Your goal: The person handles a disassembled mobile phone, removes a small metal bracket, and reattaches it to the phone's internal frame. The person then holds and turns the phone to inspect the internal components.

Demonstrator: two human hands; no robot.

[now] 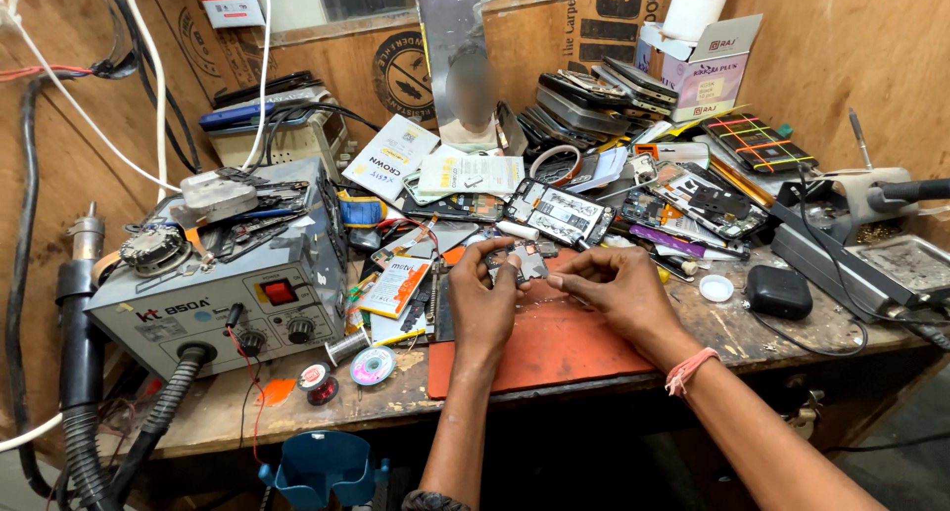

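Both of my hands meet over an orange-red work mat (pixel 554 348) at the middle of a cluttered wooden bench. My left hand (pixel 482 298) pinches the left side of a small phone circuit board (pixel 524 262) with thumb and fingers. My right hand (pixel 614 285) touches the board's right edge with its fingertips; a pink band sits on that wrist. The board is held just above the mat's far edge, with opened phones (pixel 556 210) lying right behind it.
A grey hot-air rework station (pixel 233 283) with its hose stands at the left, solder wick spools (pixel 372 366) in front of it. Stacked phones (pixel 594 95) and a cardboard box (pixel 705 71) fill the back. A black case (pixel 778 291) and a soldering stand (pixel 871 199) sit right.
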